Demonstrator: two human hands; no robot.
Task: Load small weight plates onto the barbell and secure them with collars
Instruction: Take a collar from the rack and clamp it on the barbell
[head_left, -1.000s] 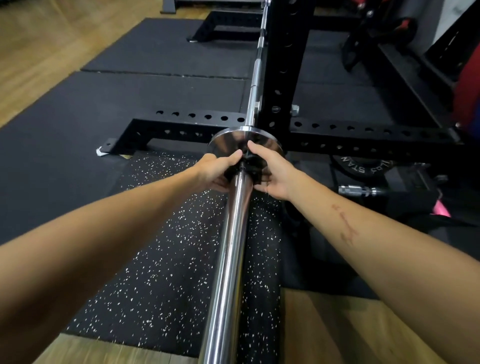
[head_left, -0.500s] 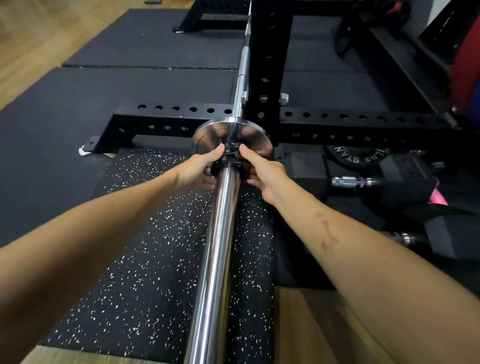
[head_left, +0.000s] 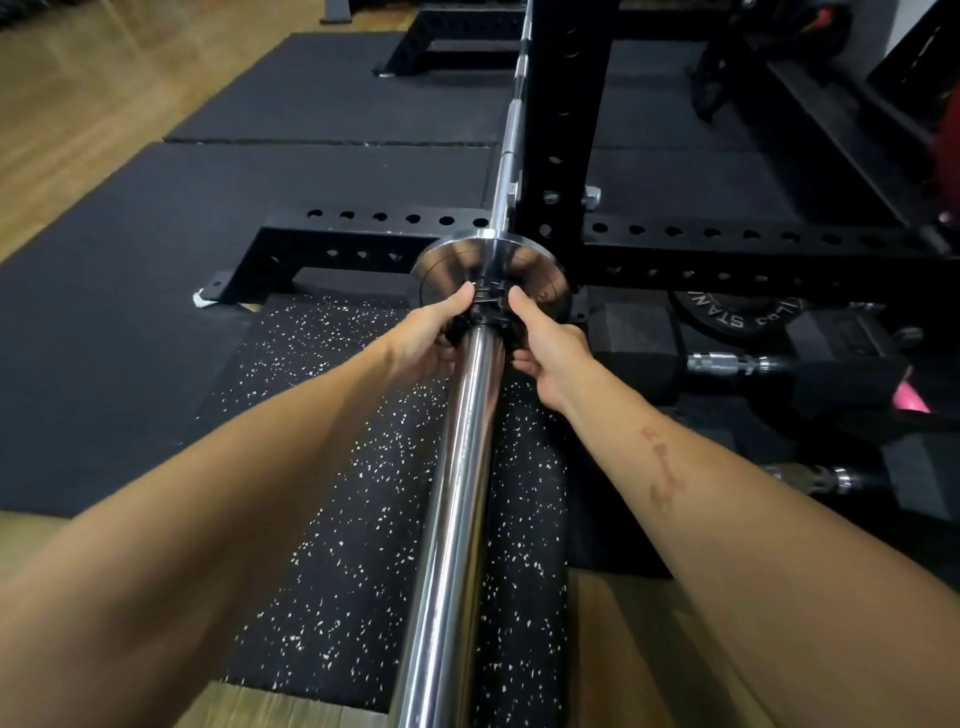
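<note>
Barbell sleeve (head_left: 457, 493) running straight away from the viewer, long axis in line with both forearms. Black collar (head_left: 485, 312) on the sleeve, just this side of the chrome plate (head_left: 452, 260), apparently touching it. Left hand (head_left: 423, 340) and right hand (head_left: 550, 353) closed on the collar from opposite sides, about equally near. Likely next: clamping, force across the axis.

Two bare forearms are showing from the bottom corners, with no sleeves covering them. The left hand (head_left: 423, 340) and the right hand (head_left: 553, 353) are wearing no gloves. The right forearm (head_left: 701, 499) is bearing an irregular, blotchy mark running lengthwise along its upper side. The fingers are mostly hiding from view.
</note>
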